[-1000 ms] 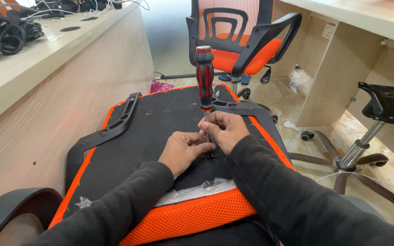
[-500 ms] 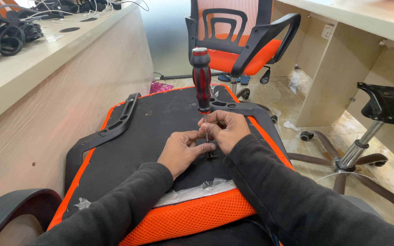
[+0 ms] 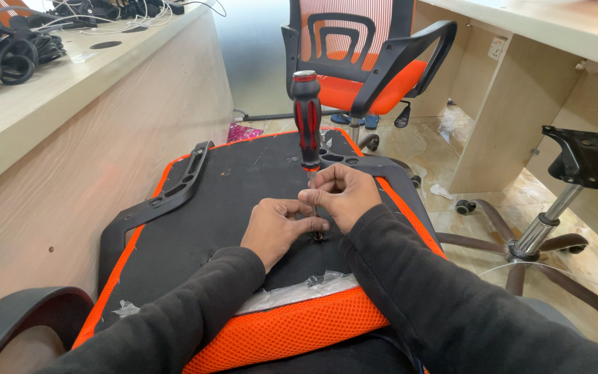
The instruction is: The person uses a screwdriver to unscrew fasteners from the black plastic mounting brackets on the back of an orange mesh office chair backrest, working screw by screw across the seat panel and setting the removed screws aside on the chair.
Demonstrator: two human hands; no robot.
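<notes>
An orange mesh chair seat (image 3: 243, 187) lies upside down in front of me, its black underside up. A red and black screwdriver (image 3: 307, 118) stands upright on it, tip down at a screw near the seat's middle. My right hand (image 3: 344, 194) pinches the screwdriver's metal shaft just below the handle. My left hand (image 3: 278, 225) rests on the seat beside it, its fingertips at the shaft's lower end near the screw. A black armrest bracket (image 3: 174, 187) is fixed along the seat's left side.
A wooden desk side (image 3: 70, 173) runs along my left, with cables on top. An assembled orange chair (image 3: 368, 69) stands behind the seat. A chair base with gas lift and black plate (image 3: 562, 201) stands at right. A plastic bag (image 3: 299, 291) lies at the seat's near edge.
The screwdriver has shifted slightly and stands a little more upright. Both hands stay at its shaft in nearly the same place.
</notes>
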